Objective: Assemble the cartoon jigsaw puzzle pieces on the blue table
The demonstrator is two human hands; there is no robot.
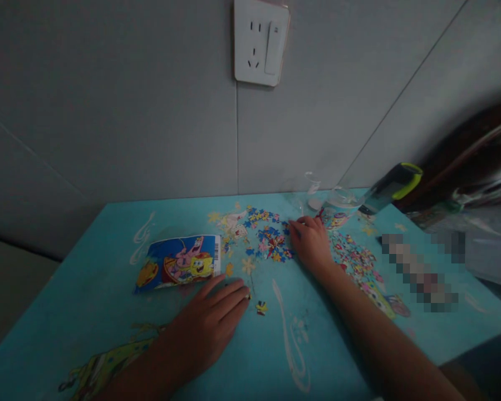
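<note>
Low over the teal table, my left hand (223,309) brings thumb and forefinger together on a small puzzle piece (248,297), of which only a bit shows. Another puzzle piece (261,307), yellow and dark, lies just right of those fingertips. My right hand (313,245) is at the right edge of a loose pile of puzzle pieces (271,239), mostly blue with some yellow and red. Its fingers are bent and drawn together; what they pinch, if anything, is hidden. Left of the pile lies a blue cartoon-printed packet (181,259), near my left fingers.
More small colourful pieces (354,256) spread right of my right forearm. Behind them stand a clear plastic tub (341,206) and a clear cup (312,186). A dark object with a lime edge (390,186) leans at the back right. A socket plate (261,44) is on the grey wall.
</note>
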